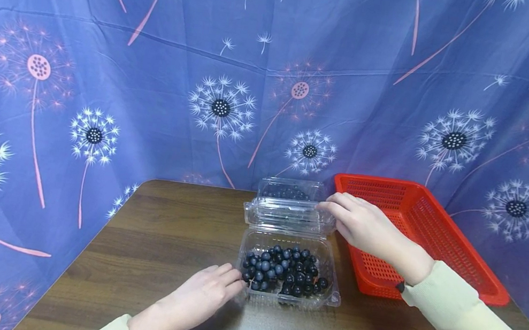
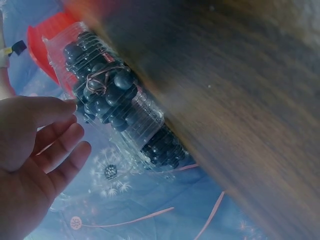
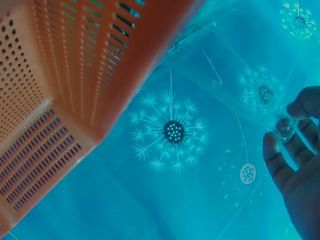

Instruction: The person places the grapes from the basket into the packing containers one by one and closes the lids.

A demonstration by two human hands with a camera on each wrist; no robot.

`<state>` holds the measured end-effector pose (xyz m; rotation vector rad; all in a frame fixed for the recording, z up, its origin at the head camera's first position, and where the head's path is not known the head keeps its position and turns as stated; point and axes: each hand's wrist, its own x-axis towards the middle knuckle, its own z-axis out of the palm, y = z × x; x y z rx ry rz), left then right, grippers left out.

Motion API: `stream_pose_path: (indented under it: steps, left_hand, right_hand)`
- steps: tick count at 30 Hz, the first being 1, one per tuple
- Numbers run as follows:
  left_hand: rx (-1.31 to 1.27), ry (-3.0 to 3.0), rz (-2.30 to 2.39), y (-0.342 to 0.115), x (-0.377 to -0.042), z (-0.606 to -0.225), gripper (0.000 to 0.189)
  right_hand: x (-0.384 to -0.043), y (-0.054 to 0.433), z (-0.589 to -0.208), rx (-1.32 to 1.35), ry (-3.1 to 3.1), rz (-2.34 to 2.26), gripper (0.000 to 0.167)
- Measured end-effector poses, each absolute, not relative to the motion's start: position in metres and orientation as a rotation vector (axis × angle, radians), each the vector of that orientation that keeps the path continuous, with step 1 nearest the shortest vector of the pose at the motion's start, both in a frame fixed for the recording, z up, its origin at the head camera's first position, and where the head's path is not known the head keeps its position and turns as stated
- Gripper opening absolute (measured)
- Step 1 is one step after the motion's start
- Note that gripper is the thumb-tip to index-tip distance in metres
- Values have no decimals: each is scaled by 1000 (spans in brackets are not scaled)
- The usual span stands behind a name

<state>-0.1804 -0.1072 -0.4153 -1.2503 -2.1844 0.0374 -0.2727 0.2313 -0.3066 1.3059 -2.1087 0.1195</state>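
A clear plastic clamshell box (image 1: pixel 285 301) lies on the table with dark grapes (image 1: pixel 278 266) in it. Its hinged lid (image 1: pixel 283 218) is raised and leans back at the far side. My right hand (image 1: pixel 365 224) pinches the lid's right corner; in the right wrist view, thumb and fingers meet at a clear rounded tab (image 3: pixel 285 127). At the box's near left corner, my left hand (image 1: pixel 205 293) touches the side with loosely bent fingers. The left wrist view shows the thumb (image 2: pixel 55 109) against the clear wall, with grape stems (image 2: pixel 100 82) visible through it.
Behind the lid stands another clear box (image 1: pixel 291 189) of dark fruit. A red perforated plastic basket (image 1: pixel 460 239) sits at the right, close to my right forearm. Brown wooden table (image 1: pixel 150 239) extends to the left. A blue dandelion-print cloth (image 1: pixel 155 94) hangs behind.
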Motion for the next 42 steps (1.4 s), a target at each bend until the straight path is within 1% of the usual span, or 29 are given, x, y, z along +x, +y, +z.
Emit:
stream_pose_path:
  steps: [6, 10, 16, 21, 26, 32, 42]
  left_hand:
    - [-1181, -2195, -90, -107, -180, -416, 25]
    - [-1096, -2255, -193, -108, -179, -416, 27]
    - [-957, -2398, -395, -109, -176, -415, 25]
    - [-831, -2516, -674, -108, -174, -412, 21]
    - [-772, -2537, -1027, -109, -173, -408, 19]
    - [-655, -2601, -1335, -110, -175, -407, 17]
    - [-331, -2551, -1998, -109, -180, -403, 35]
  right_hand:
    - [-264, 232, -313, 1311, -2120, 116, 42]
    - [-259, 230, -316, 1320, -2084, 128, 38]
    - [-253, 227, -321, 1328, -1998, 150, 39]
    - [-245, 227, -326, 1319, -2001, 159, 37]
    - [-237, 226, -331, 1317, -1972, 165, 35]
    - [-229, 224, -336, 1321, -1967, 174, 37]
    - [-215, 222, -346, 1307, -1971, 180, 38]
